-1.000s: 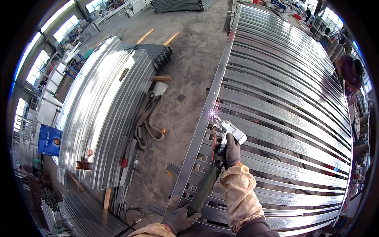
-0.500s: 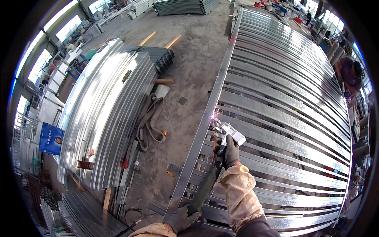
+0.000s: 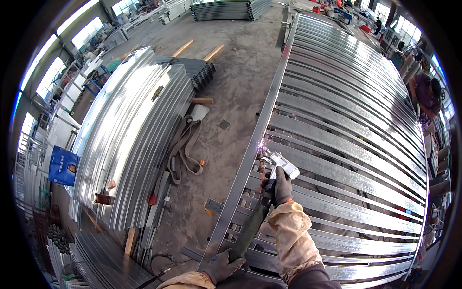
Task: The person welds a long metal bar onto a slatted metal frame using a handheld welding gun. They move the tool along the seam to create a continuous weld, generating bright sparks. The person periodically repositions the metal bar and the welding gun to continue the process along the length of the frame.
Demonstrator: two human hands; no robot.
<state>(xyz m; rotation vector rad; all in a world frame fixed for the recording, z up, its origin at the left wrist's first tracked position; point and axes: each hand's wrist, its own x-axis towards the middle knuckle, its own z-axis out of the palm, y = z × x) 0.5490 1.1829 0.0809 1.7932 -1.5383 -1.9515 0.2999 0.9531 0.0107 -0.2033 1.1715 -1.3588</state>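
Observation:
My gloved right hand (image 3: 279,187) is wrapped round the grip of a welding gun (image 3: 288,168) with a pale, boxy head. A bright violet-white spark glows at its tip, where a metal slat (image 3: 317,155) meets the long side rail (image 3: 272,96) of a large slatted panel. A thick dark green sleeved cable (image 3: 249,230) runs from the gun's rear toward me. Around its lower part my gloved left hand (image 3: 223,266) is closed, beside the near end of the rail. A thin orange-red line (image 3: 262,174) hangs by the gun.
Left of the panel, across a strip of concrete floor, lies a stack of shiny metal profiles (image 3: 134,130). A looped grey strap (image 3: 180,149) and a blue bag (image 3: 63,166) are beside it. Another person (image 3: 425,96) bends over the panel's far right edge.
The view has shifted slightly, with the floor and panel lying a little lower and to the right. Both hands keep their holds, and the spark still burns at the rail.

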